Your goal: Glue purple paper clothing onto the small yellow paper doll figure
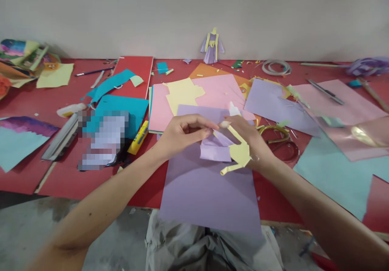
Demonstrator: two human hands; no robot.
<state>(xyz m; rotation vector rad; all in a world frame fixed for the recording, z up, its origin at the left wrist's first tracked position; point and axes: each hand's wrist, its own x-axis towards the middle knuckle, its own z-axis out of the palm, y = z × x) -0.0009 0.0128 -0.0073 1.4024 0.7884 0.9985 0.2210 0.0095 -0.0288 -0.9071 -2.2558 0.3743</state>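
A small paper doll [239,154] with a yellow body, rolled yellow arms and a purple paper skirt [215,151] is held sideways between my hands. My left hand [187,135] is closed, its thumb and forefinger pinching the skirt's upper edge. My right hand [251,135] curls behind the doll, fingertips close to the left ones; the doll hides part of its grip. Above the right hand a white pointed tip [234,109] shows, its kind unclear. Beneath lies a large purple paper sheet [209,198], overhanging the table's front edge.
Another purple-and-yellow paper doll [212,46] stands upright against the wall. Scissors [275,135] lie right of my hands, with a cutter knife [325,91] beyond. A yellow glue stick [138,137], a blurred-out phone [105,141] and coloured papers [197,94] cover the red table [146,182].
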